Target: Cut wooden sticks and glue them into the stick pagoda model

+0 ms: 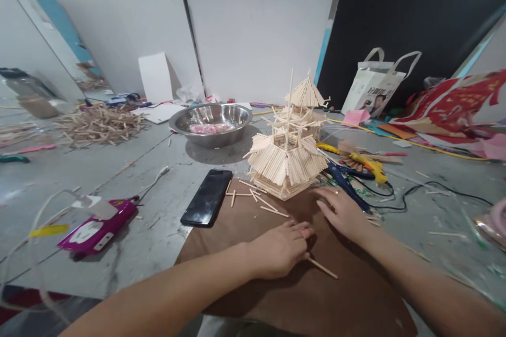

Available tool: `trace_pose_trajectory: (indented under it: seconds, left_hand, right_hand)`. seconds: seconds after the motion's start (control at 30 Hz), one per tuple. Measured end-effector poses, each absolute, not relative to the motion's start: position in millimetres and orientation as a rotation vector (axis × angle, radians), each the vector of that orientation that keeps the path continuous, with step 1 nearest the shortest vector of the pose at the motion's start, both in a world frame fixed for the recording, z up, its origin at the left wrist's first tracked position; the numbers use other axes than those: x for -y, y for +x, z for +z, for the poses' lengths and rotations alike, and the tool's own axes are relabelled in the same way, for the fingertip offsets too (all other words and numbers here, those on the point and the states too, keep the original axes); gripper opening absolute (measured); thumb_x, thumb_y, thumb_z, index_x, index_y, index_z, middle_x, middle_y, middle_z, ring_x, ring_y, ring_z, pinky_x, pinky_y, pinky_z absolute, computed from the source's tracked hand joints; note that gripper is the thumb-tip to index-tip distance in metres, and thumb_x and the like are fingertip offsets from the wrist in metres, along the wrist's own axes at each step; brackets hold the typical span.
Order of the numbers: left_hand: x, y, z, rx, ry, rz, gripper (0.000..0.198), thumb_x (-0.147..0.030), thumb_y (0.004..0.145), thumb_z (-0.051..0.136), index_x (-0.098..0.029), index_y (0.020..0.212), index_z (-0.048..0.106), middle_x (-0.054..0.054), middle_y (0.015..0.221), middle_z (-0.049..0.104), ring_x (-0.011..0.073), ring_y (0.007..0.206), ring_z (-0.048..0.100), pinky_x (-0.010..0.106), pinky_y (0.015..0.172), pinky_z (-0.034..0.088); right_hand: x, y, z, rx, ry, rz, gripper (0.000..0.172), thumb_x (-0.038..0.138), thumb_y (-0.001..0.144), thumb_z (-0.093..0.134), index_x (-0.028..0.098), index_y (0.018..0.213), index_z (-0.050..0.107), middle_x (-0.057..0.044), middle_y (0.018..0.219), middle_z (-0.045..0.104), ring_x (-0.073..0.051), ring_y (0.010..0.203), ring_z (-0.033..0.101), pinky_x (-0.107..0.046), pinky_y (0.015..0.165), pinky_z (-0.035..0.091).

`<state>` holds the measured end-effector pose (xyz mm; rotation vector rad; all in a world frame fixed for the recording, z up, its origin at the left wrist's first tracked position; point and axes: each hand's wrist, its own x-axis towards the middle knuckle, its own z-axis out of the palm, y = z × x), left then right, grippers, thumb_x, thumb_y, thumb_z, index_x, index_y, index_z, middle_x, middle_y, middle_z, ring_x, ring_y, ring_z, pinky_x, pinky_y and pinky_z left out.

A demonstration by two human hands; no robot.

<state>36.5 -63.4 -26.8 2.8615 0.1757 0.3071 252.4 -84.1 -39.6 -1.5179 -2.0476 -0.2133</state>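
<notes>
My left hand (pixel 280 249) rests on the brown board (pixel 245 284), its fingers curled together. A thin wooden stick (pixel 323 268) sticks out from beneath its lower edge; the actual grip is hidden. My right hand (pixel 343 213) lies to the right, fingers apart, its fingertips near the base of the stick-built pavilion (pixel 288 168). No object shows in it. The pavilion stands upright at the back of the board, with a tiered roof of pale sticks. Several loose sticks (pixel 274 211) are scattered between the pavilion and my left hand.
A black phone (pixel 206 198) lies left of the sticks, with a steel basin (pixel 211 139) behind. A purple power strip (pixel 100 229) with cables is at left, near a stick pile (pixel 100 124). To the right are a yellow-and-blue glue gun (pixel 371 167), its black cord and a white bag (pixel 371 89).
</notes>
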Motion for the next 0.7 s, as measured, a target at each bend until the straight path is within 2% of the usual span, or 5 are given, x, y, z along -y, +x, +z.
trace_pose_trajectory:
  seconds: [0.1,0.27,0.4,0.57,0.7]
  left_hand:
    - [59.1,42.0,-33.3,-0.291,2.833,0.283,0.027,-0.022,0.082,0.038,-0.01,0.1,0.053,0.014,0.116,0.051,0.0212,0.111,0.043,0.036,0.095,0.034]
    - [43.7,19.9,-34.3,-0.596,2.817,0.255,0.027,-0.02,0.082,0.035,-0.01,0.098,0.055,0.015,0.119,0.048,0.0225,0.115,0.038,0.04,0.095,0.032]
    - [35.9,3.4,-34.4,-0.848,2.808,0.229,0.028,-0.019,0.083,0.033,-0.011,0.097,0.055,0.015,0.121,0.047,0.0248,0.116,0.037,0.045,0.094,0.031]
    - [25.1,-4.1,-38.0,-1.03,2.804,0.283,0.03,-0.019,0.083,0.03,-0.007,0.096,0.054,0.018,0.12,0.046,0.024,0.114,0.039,0.04,0.095,0.033]
    - [18.7,-4.8,-36.9,-1.083,2.779,0.313,0.03,-0.019,0.083,0.029,-0.007,0.098,0.054,0.018,0.119,0.048,0.0227,0.113,0.041,0.038,0.095,0.033]
  right_hand:
    - [67.1,244.7,-32.7,1.823,-1.526,-0.174,0.024,0.026,0.077,0.043,0.017,0.098,0.05,-0.01,0.098,0.056,-0.021,0.094,0.05,-0.039,0.081,0.04]
    - [39.0,242.5,-39.5,1.407,-1.613,0.061,0.02,0.031,0.068,0.051,0.017,0.082,0.046,-0.007,0.082,0.053,-0.021,0.079,0.052,-0.039,0.072,0.043]
    - [26.9,243.0,-49.3,1.132,-1.533,0.275,0.034,0.029,0.061,0.056,0.017,0.089,0.04,-0.006,0.084,0.051,-0.019,0.077,0.052,-0.035,0.067,0.045]
    - [16.8,246.9,-45.4,1.03,-1.359,0.417,0.062,0.022,0.056,0.058,0.017,0.111,0.029,-0.009,0.102,0.051,-0.014,0.073,0.053,-0.03,0.065,0.046]
    - [11.3,250.5,-32.3,0.985,-1.362,0.566,0.065,0.021,0.056,0.054,0.019,0.116,0.028,-0.009,0.106,0.051,-0.014,0.067,0.054,-0.025,0.05,0.046]
